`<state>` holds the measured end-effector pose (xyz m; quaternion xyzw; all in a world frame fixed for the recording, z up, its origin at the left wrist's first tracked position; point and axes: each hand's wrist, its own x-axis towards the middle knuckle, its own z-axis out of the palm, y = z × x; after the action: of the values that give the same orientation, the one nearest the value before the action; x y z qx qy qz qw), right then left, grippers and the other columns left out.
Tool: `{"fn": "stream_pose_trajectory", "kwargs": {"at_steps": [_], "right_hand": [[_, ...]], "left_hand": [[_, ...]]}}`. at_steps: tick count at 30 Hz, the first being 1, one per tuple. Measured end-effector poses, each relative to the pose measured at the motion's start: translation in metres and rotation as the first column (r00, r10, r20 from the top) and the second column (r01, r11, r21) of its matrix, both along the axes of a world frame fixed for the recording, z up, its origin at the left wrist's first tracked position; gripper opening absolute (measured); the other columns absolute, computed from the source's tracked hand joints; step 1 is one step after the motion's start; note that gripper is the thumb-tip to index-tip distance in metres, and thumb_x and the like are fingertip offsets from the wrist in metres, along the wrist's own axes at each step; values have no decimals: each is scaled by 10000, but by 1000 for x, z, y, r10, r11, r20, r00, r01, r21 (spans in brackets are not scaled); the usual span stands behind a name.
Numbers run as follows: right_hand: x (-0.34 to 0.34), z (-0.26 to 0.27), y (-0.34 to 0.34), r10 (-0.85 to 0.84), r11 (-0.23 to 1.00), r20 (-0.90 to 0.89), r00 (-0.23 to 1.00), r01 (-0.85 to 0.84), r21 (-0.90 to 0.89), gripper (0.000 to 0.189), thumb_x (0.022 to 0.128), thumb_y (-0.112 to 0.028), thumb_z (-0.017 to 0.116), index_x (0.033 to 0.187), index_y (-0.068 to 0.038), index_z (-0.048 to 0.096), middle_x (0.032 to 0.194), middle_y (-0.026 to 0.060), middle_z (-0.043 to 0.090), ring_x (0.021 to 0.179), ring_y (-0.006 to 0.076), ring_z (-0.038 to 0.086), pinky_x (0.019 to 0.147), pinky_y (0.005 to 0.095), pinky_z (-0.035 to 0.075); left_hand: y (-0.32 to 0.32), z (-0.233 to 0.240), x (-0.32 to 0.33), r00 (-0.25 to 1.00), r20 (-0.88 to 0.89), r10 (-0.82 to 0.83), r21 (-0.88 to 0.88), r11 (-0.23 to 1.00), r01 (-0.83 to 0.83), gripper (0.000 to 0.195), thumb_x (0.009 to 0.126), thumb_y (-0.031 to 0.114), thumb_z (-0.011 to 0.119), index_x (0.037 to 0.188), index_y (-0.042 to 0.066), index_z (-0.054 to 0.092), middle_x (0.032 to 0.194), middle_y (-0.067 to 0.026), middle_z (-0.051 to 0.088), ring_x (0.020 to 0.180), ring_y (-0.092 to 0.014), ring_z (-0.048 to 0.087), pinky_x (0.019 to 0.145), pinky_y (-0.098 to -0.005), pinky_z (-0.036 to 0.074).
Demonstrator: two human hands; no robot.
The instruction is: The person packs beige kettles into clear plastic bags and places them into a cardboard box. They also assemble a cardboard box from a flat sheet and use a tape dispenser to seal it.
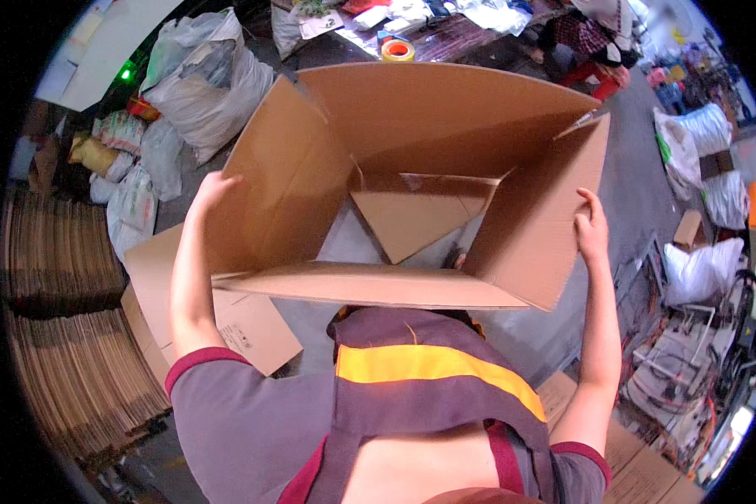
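Observation:
A large open cardboard box (441, 120) stands before me, its top open and one bottom flap partly folded in, with grey floor visible through the gaps. My left hand (217, 189) grips the outer edge of its left wall. On the opposite side, my right hand (592, 227) holds the right wall, thumb and fingers at its edge. A roll of tape (397, 50) with a red core lies just beyond the box's far wall, on a table.
Stacks of flattened cardboard (82, 378) stand at the left, with a loose flat carton (258, 327) beside me. Stuffed white sacks (208, 82) sit at the upper left. A person (592, 44) is at the upper right. Metal frames and cables (680, 353) lie at the right.

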<state>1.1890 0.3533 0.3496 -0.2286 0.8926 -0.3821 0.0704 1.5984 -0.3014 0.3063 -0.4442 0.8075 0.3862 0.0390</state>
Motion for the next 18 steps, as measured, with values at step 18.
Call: {"fn": "stream_pose_trajectory", "kwargs": {"at_steps": [18], "right_hand": [[-252, -1, -60, 475, 830, -156, 866, -382, 405, 612, 787, -10, 477, 1333, -272, 391, 1158, 171, 564, 1023, 352, 568, 863, 419, 431]], "left_hand": [[221, 61, -156, 961, 162, 223, -354, 923, -155, 379, 817, 297, 496, 1017, -1, 618, 981, -237, 627, 971, -370, 590, 836, -433, 450]]}}
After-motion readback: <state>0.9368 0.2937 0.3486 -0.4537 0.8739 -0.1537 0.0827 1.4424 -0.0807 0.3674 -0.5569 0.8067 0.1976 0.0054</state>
